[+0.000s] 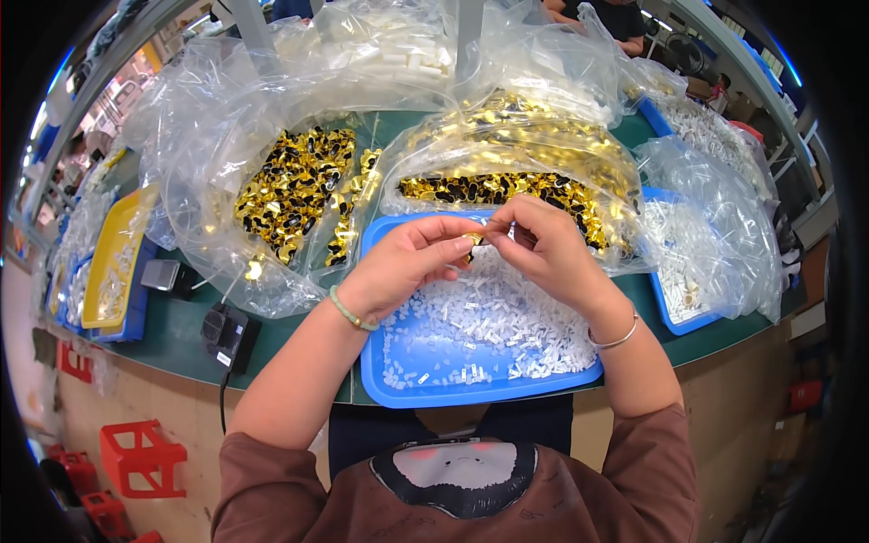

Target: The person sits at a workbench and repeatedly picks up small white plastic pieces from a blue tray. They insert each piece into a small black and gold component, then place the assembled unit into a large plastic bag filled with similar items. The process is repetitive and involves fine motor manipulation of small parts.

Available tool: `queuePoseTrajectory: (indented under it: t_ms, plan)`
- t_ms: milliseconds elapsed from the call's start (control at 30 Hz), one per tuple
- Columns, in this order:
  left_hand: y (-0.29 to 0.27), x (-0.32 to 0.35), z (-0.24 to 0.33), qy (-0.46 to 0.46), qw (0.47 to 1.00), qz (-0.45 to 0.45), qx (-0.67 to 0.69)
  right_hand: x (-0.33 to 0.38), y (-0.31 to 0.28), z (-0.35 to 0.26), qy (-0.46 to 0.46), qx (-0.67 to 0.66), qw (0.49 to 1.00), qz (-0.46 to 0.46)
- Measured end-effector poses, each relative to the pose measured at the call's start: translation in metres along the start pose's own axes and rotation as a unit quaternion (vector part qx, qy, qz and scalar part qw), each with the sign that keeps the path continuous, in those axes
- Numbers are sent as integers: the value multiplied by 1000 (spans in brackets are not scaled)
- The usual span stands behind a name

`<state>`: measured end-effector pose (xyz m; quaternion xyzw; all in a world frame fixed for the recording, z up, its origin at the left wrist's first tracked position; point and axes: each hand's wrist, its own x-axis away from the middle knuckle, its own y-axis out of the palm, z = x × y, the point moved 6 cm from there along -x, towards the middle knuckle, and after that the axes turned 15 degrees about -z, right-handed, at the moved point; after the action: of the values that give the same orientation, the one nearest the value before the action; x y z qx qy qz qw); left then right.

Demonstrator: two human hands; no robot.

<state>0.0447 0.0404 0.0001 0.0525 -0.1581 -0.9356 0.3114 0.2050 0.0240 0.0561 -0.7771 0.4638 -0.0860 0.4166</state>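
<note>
Both my hands meet over the far part of a blue tray (398, 395) that holds many small white plastic pieces (543, 339). Between the thumb and fingers of my left hand (412, 258) is a small shiny gold-and-black part (473, 240). My right hand (543, 249) is closed in a pinch right beside that part; whatever its fingertips hold is too small and hidden to make out. Just beyond, a clear plastic bag (507, 149) is full of similar gold-and-black parts (480, 188). More of them (299, 185) lie in an opened bag to the left.
The green table (312, 348) carries a small black device (228, 337) with a cable, and a yellow tray (113, 262) at the left. At the right, a blue tray (679, 321) of white pieces is partly under plastic. Red stools (143, 460) stand on the floor; another person (620, 23) is beyond.
</note>
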Motion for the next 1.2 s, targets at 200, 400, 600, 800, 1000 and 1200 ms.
queuePoseTrajectory:
  t_ms: [200,400,600,800,1000,1200]
  plan:
    - [2,-2,0,-1,998,-24,-55,0,-1,0,17,-44,999,14]
    - [1,0,-2,-10,1000,-3,-7,1,-5,10,52,-112,992,40]
    - [-1,-4,-5,18,995,-42,90,2,2,-6,-22,-80,996,29]
    - [-2,-4,-7,5,995,-39,97,1,5,-8,-39,-46,997,46]
    - [-2,-4,-7,10,995,-48,92,1,6,-16,-51,-7,998,33]
    - [-1,-4,-6,8,996,-47,73,0,9,-17,-59,17,997,51]
